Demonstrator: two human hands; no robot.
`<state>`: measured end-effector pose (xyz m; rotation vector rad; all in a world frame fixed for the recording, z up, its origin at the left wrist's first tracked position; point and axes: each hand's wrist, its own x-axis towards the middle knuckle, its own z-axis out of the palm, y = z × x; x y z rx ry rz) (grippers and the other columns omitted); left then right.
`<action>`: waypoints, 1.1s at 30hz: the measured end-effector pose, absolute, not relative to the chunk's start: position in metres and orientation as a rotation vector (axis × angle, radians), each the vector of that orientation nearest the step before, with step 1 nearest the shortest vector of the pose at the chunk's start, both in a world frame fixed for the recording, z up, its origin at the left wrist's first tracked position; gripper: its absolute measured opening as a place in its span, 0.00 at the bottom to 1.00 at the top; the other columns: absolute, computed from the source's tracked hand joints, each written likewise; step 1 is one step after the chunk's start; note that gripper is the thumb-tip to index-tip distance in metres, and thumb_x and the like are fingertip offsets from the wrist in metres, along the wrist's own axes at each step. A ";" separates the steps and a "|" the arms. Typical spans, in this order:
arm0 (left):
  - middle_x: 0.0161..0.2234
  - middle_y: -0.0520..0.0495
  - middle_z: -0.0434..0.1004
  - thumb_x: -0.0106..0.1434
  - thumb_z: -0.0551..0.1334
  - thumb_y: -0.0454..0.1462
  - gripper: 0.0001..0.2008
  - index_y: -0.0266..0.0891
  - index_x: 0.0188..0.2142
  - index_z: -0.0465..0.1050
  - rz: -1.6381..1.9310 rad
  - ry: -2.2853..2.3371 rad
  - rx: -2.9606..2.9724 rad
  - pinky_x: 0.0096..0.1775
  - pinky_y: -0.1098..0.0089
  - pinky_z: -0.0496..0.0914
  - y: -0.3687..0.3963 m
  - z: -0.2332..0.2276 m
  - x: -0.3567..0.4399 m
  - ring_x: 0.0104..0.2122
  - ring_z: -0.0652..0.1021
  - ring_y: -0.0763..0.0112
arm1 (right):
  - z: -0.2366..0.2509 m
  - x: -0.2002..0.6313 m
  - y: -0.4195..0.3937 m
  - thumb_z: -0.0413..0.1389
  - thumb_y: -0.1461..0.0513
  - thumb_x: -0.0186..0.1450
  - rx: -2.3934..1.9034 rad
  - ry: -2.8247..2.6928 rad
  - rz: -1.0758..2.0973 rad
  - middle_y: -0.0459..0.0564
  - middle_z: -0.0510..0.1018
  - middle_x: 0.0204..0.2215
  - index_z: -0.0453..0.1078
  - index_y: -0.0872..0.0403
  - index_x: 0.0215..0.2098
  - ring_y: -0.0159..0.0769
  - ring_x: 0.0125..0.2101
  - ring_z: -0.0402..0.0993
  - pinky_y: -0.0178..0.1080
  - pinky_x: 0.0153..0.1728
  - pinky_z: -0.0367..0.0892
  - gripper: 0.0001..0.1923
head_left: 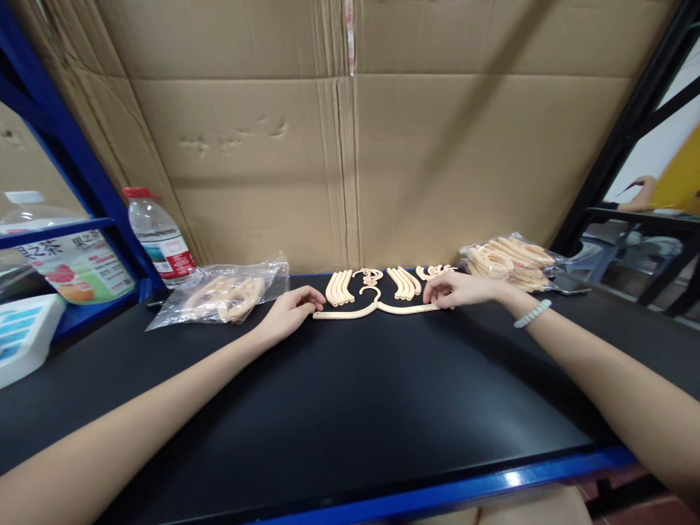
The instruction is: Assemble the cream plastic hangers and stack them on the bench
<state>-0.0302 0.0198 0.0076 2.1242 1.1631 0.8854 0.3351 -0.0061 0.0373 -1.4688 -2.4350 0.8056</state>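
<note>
A cream hanger (376, 308) was laid flat on the black worktop (350, 394), its ends touched by the loosely open fingers of the left hand (289, 310) and right hand (456, 289).

The left hand (289, 310) rests palm down on the black table (350, 394), fingertips touching the left end of a cream plastic hanger (376, 308) lying flat. The right hand (456, 289) touches the hanger's right end; a pale bead bracelet (532, 313) circles its wrist. Just beyond the fingers lie loose curved hanger parts (372, 283). Left of the left hand sits a clear bag of parts (222, 295), with a water bottle (160, 235) behind. Right of the right hand lies another bagged stack (511, 261).
</note>
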 end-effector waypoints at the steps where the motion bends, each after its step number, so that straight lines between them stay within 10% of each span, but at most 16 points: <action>1: 0.29 0.49 0.75 0.50 0.54 0.34 0.11 0.38 0.32 0.71 0.881 1.161 2.124 0.39 0.64 0.69 0.019 0.008 -0.030 0.33 0.76 0.65 | 0.038 0.336 -0.007 0.55 0.62 0.53 -1.474 -2.446 0.821 0.48 0.74 0.25 0.71 0.57 0.36 0.31 0.24 0.69 0.34 0.26 0.65 0.12; 33: 0.26 0.52 0.73 0.46 0.55 0.33 0.11 0.39 0.32 0.67 0.876 1.184 2.171 0.32 0.69 0.67 0.017 0.007 -0.029 0.28 0.73 0.69 | 0.025 0.346 0.003 0.57 0.62 0.53 -1.450 -2.463 0.832 0.45 0.73 0.23 0.68 0.56 0.32 0.29 0.22 0.68 0.33 0.24 0.65 0.08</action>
